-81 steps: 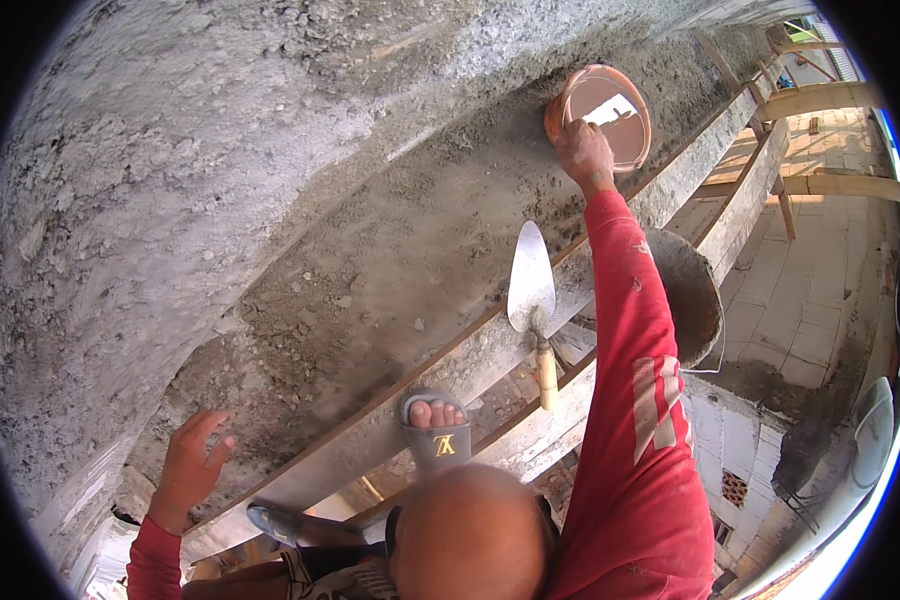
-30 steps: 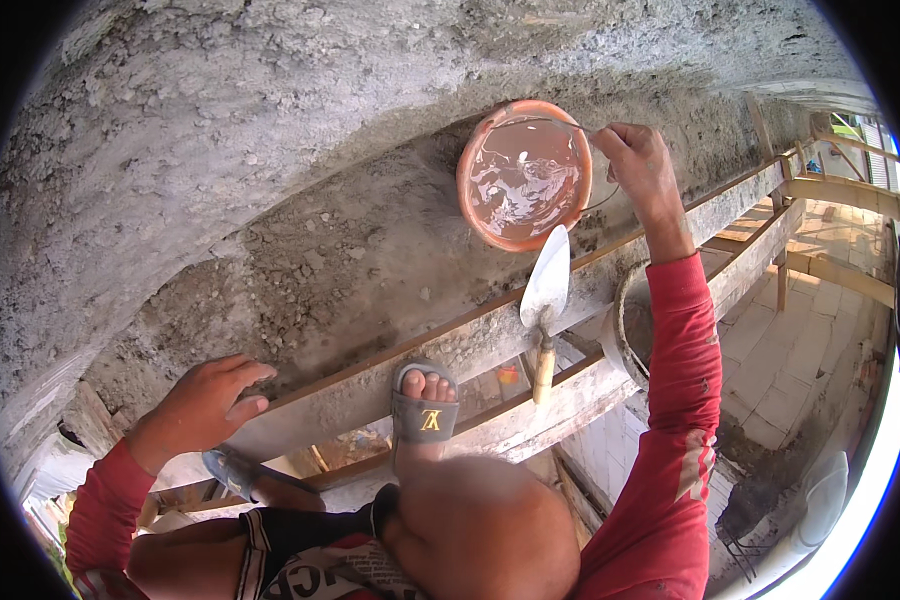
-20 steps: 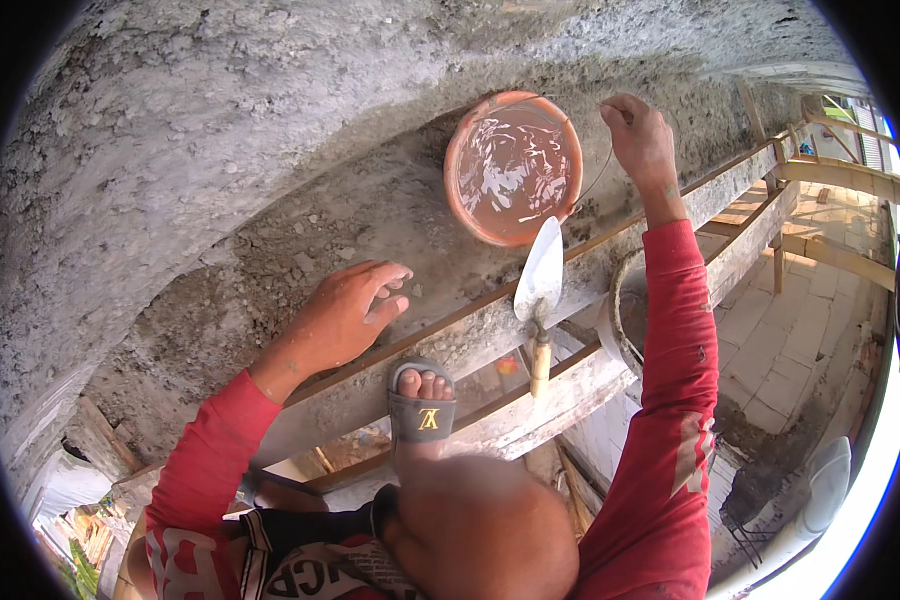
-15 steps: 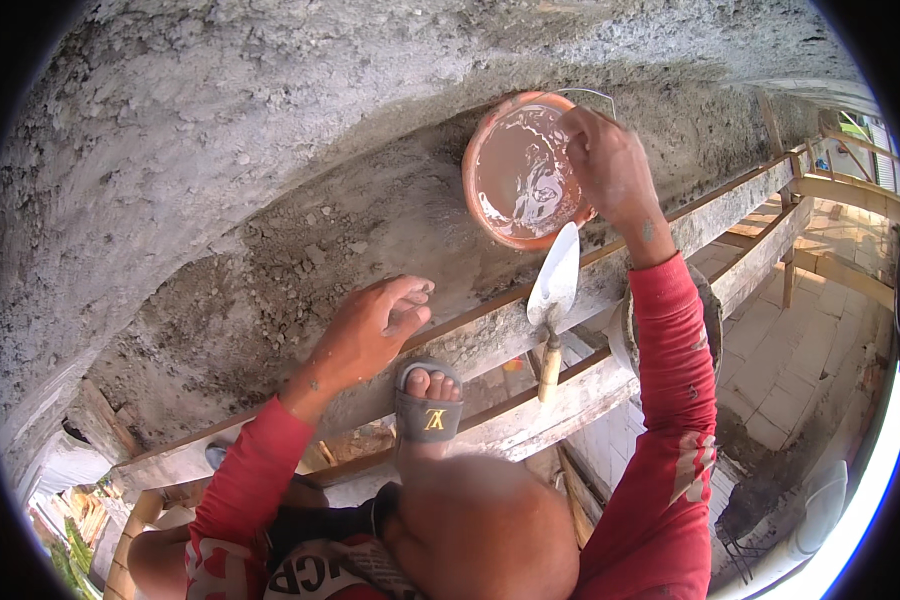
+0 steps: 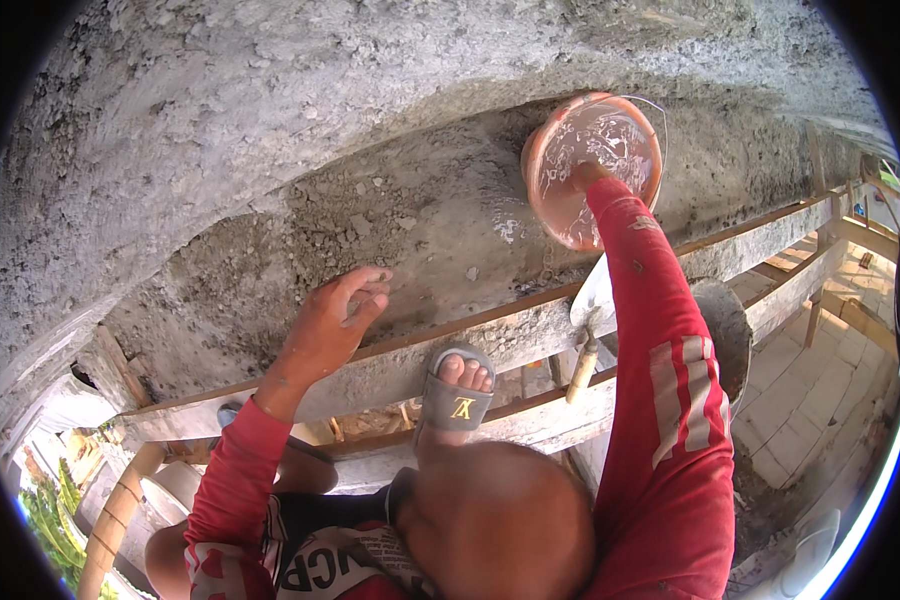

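Observation:
An orange bucket [image 5: 536,190] with a wire handle stands on the rough concrete ledge against the wall, holding cloudy, rippled water. My right hand [image 5: 588,177] is dipped into that water; its fingers are hidden beneath the surface. Just below the bucket, partly covered by my right forearm, a pointed trowel [image 5: 583,368] with a wooden handle lies across the planks. My left hand [image 5: 332,318] hovers over the ledge edge, empty, with fingers loosely bent and the thumb apart.
Loose mortar crumbs [image 5: 355,235] lie along the ledge at the wall's foot. My sandalled foot [image 5: 457,392] rests on narrow scaffold planks [image 5: 530,335]. A round grey container [image 5: 727,330] sits partly behind my right arm. Tiled floor [image 5: 795,400] shows far below at right.
My right hand has gone from beside the bucket's rim down into the water, which now ripples. The view has shifted, so the bucket appears farther right. My left hand stays empty.

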Tool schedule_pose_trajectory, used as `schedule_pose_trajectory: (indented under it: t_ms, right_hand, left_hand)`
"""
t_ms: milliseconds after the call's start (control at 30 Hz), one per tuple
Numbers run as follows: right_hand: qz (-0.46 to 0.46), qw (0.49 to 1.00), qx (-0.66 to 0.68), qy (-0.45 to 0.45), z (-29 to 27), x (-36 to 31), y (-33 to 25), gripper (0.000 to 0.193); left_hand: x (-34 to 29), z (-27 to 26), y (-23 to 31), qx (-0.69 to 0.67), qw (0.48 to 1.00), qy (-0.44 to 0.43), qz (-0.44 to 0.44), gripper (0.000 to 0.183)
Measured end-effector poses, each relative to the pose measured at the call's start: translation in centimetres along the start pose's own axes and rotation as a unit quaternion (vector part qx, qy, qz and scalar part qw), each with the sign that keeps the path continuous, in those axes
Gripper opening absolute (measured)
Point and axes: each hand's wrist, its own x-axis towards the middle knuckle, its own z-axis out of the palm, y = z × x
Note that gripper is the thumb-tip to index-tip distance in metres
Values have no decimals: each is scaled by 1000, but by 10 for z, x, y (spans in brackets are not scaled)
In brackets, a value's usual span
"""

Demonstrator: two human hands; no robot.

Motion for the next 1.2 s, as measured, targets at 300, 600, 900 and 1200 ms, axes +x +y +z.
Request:
schedule_pose_trajectory:
  t_ms: [300, 600, 900, 1200]
  right_hand:
    - [-37, 997, -67, -6, -66, -59, -56, 65]
    - [22, 928, 184, 322, -51, -92, -69, 83]
    - [99, 944, 218, 226, -56, -118, -100, 90]
    - [78, 935, 286, 194, -70, -168, -64, 97]
  left_hand:
    - [-6, 20, 5, 2, 999, -38, -16, 36]
    - [-3, 34, -4, -20, 999, -13, 30, 35]
    - [6, 26, -8, -89, 995, -24, -25, 36]
    - [69, -9, 171, 63, 932, 23, 355, 29]
